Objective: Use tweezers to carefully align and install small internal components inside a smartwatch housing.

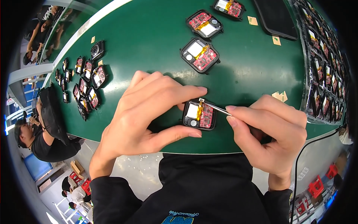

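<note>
Head: square black red-boarded device (pixel 200 115)

Bright light, pale glare on green tabletop (pixel 149 44), soft shadow beside left hand (pixel 143 104) — fisheye-bent, black-rimmed edges

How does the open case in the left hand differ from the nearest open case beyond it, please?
The held case sits nearly square to the view, while the other case is turned like a diamond. The held case is in the left hand, with a metal tool in the right hand reaching its upper part; the other case lies untouched. Both are black and hold a red board, a white block and a round disc.
</note>
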### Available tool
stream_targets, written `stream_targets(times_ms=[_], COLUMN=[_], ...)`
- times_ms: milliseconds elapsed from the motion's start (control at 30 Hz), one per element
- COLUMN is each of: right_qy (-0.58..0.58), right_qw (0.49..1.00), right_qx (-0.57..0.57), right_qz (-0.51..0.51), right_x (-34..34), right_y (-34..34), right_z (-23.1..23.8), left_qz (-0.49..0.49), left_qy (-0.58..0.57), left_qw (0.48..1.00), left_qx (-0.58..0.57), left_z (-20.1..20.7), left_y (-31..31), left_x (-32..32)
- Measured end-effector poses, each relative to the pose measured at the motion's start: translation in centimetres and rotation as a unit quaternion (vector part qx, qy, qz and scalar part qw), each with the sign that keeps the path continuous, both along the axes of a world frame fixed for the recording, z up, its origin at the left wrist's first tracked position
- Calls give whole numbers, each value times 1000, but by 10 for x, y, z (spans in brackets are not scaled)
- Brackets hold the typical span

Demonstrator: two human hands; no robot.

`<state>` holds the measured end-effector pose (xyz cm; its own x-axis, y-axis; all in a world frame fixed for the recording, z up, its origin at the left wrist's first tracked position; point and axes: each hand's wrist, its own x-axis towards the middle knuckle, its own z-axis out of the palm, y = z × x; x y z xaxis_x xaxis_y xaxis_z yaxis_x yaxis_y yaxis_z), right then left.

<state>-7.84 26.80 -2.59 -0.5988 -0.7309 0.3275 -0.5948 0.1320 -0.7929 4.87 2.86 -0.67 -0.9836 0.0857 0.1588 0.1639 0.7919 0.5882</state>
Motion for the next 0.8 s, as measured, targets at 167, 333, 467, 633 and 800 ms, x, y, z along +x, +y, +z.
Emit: stream_targets(times_ms=[167,333,467,633,800], right_qy=[34,62,46,12,-7], right_qw=[999,997,998,999,999], right_qx=[-22,-49,-48,-26,-26], right_qz=[-14,-4,11,26,29], right_x=[2,2,1,-4,-4], right_y=[1,-3,-4,-2,-1], right_z=[-1,-7,-8,-4,-4], left_qz=[8,-14,-25,-62,-76], left_qy=[-6,4,-8,-26,-19], left_qw=[1000,1000,1000,998,997], left_qx=[4,-2,-9,21,20], left_z=[-2,-1,0,-2,-3], left_y=[-2,-4,-11,-20,-22], left_x=[1,-4,-3,-6,-8])
